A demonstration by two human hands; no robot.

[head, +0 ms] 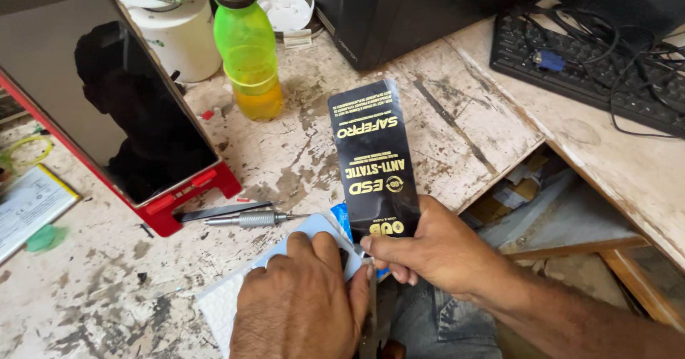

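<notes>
Holding: the right hand (428, 252) pinches the lower end of a flat black pack (374, 159) with gold print, thumb on the front and fingers curled behind, so the pack stands upright above both hands.
Left hand: the left hand (300, 302) lies knuckles up, fingers curled, on a pale blue pad (217, 305) at the near edge of the worktop (300, 152); I cannot tell whether it grasps anything beneath the palm or only presses down.
Step in hand: judging by the grip, the pack is being held up and steadied while the pad is kept in place; it looks unopened, though its lower end is covered.
What the next move calls for: a firm pinch on the slick pack, and care with the narrow gap between the two hands.
Beyond the left hand: a slim metal screwdriver (246, 219) lies just past the knuckles, with a red stand (189, 198) carrying a dark screen (143, 116) further off.
Beyond the pack: a green bottle (250, 52), part filled with orange liquid, and a white tub (182, 38).
Far right of the right hand: a black keyboard (571, 59) under loose cables.
Hard to make out: a dark metal piece (371, 320) between the hands is cut off by the picture's lower edge; a blue scrap (342, 220) behind the pack's lower end is mostly hidden.
</notes>
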